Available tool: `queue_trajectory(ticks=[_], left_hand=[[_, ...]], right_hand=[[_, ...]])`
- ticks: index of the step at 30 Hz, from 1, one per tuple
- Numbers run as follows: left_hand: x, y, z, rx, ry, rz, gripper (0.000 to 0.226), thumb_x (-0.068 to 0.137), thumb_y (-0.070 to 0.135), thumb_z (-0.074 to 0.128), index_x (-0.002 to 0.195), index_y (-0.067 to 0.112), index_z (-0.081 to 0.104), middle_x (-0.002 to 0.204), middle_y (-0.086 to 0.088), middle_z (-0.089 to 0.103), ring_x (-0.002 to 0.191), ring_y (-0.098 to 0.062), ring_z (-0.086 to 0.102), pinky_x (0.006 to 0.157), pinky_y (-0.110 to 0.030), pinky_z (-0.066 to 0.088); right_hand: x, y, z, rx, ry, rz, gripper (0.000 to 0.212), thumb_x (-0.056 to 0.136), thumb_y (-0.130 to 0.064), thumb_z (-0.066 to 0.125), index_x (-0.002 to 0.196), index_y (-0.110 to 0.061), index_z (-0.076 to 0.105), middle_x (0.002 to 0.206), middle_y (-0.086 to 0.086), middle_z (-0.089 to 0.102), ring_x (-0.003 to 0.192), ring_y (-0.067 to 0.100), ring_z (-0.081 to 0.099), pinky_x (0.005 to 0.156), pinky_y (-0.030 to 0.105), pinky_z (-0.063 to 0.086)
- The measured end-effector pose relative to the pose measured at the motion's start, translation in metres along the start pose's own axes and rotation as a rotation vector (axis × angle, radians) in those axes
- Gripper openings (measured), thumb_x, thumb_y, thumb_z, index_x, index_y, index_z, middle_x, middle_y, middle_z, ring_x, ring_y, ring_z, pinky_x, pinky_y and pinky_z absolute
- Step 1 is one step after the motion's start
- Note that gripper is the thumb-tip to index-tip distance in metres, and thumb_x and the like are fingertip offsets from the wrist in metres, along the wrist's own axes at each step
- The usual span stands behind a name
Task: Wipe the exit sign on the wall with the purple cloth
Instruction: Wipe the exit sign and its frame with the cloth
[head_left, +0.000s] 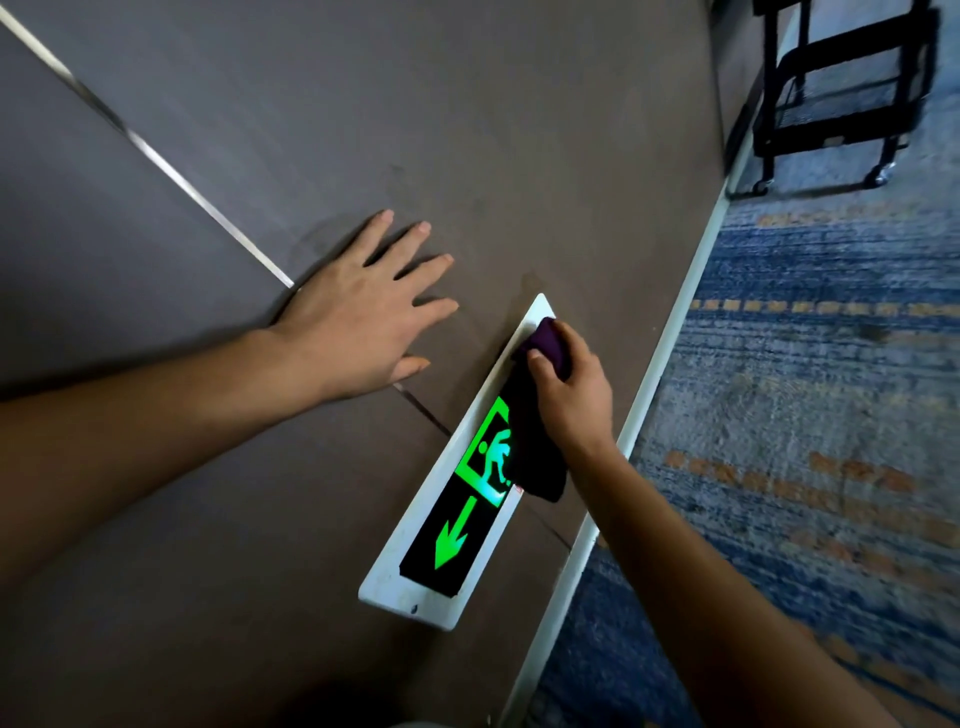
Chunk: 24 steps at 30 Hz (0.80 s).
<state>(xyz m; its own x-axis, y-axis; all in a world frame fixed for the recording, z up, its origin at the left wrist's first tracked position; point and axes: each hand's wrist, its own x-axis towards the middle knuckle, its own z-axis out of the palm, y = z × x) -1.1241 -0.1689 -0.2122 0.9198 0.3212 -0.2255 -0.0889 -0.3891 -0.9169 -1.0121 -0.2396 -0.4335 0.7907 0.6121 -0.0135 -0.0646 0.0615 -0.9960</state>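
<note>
I have my left hand (363, 312) flat on the brown wall (467, 130), its fingers (415, 244) spread and straight, just up and to the side of the exit sign (452, 499) but not touching it. I judge it is there as a brace, so I can lean low and put weight through the other arm.

My right hand (569, 395) has the purple cloth (543, 452) bunched under it, thumb and fingers curled round the wad and pressing it against the far end of the sign, where the white frame narrows to its corner. A loose tail of cloth hangs down over the dark panel, covering part of the lit green running figure. The green arrow (452, 535) and the near end of the frame lie bare, so most of the face is probably not yet wiped.

For room: the sign sits low on the wall, just beside the pale skirting strip (670, 338) that meets the blue patterned carpet (805, 415). On that side there is little margin before the cloth runs onto the skirting. Toward me the length of the sign is open. A black wheeled cart (841, 93) stands well apart on the carpet. Whether the frame stands proud of the wall I cannot quite tell; its edge may catch the cloth.
</note>
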Motion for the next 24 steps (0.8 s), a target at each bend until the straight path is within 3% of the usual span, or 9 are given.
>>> queue_trajectory(ticks=[3,7,10,13,18,21,24], left_hand=[[-0.002,0.001,0.001,-0.01,0.009,-0.006,0.075,0.092,0.071,0.041,0.157,0.034,0.034,0.169,-0.01,0.023,0.157,-0.041,0.012,0.124,-0.061,0.009],[0.001,0.0,0.0,-0.05,0.013,0.002,0.076,0.092,0.071,0.042,0.158,0.035,0.032,0.169,-0.009,0.024,0.157,-0.039,0.013,0.125,-0.059,0.009],[0.0,0.006,0.0,-0.03,-0.023,0.037,0.076,0.093,0.071,0.042,0.158,0.034,0.03,0.169,-0.009,0.023,0.157,-0.039,0.011,0.126,-0.059,0.007],[-0.003,0.006,-0.001,-0.021,-0.038,0.052,0.076,0.093,0.07,0.042,0.158,0.034,0.029,0.17,-0.008,0.021,0.158,-0.038,0.009,0.126,-0.059,0.006],[-0.016,0.008,-0.002,-0.017,-0.052,0.079,0.067,0.096,0.067,0.041,0.152,0.031,0.044,0.169,-0.006,0.026,0.158,-0.035,0.012,0.126,-0.059,0.007],[-0.025,0.006,-0.003,-0.034,-0.046,0.085,0.067,0.096,0.066,0.04,0.153,0.032,0.043,0.169,-0.006,0.026,0.158,-0.035,0.013,0.126,-0.059,0.007],[-0.032,0.005,-0.001,-0.048,-0.02,0.089,0.067,0.094,0.067,0.041,0.152,0.031,0.046,0.168,-0.007,0.03,0.157,-0.036,0.016,0.126,-0.059,0.008]], right_hand=[[-0.007,0.004,0.007,-0.067,-0.072,-0.027,0.05,0.097,-0.037,0.062,0.146,-0.038,0.052,0.139,0.001,0.06,0.123,0.024,0.06,0.102,0.038,0.05],[-0.025,0.007,0.025,-0.175,-0.027,-0.073,0.048,0.097,-0.042,0.06,0.144,-0.045,0.052,0.13,-0.005,0.057,0.112,0.02,0.062,0.082,0.03,0.047],[-0.056,0.012,0.041,-0.184,-0.003,-0.109,0.047,0.098,-0.043,0.059,0.144,-0.045,0.051,0.131,-0.006,0.054,0.107,0.014,0.061,0.076,0.025,0.043],[-0.081,0.017,0.049,-0.154,0.007,-0.127,0.048,0.098,-0.043,0.059,0.145,-0.046,0.049,0.134,-0.007,0.052,0.108,0.013,0.061,0.076,0.025,0.046],[-0.107,0.02,0.044,-0.171,-0.059,-0.169,0.047,0.098,-0.043,0.061,0.144,-0.046,0.051,0.136,-0.007,0.054,0.113,0.017,0.062,0.084,0.029,0.052],[-0.095,0.018,0.028,-0.13,-0.12,-0.157,0.047,0.095,-0.04,0.066,0.141,-0.043,0.057,0.123,-0.004,0.061,0.108,0.02,0.064,0.087,0.034,0.054],[-0.069,0.013,0.014,-0.043,-0.027,-0.109,0.05,0.094,-0.036,0.067,0.142,-0.043,0.056,0.117,-0.005,0.062,0.102,0.014,0.063,0.081,0.025,0.05]])
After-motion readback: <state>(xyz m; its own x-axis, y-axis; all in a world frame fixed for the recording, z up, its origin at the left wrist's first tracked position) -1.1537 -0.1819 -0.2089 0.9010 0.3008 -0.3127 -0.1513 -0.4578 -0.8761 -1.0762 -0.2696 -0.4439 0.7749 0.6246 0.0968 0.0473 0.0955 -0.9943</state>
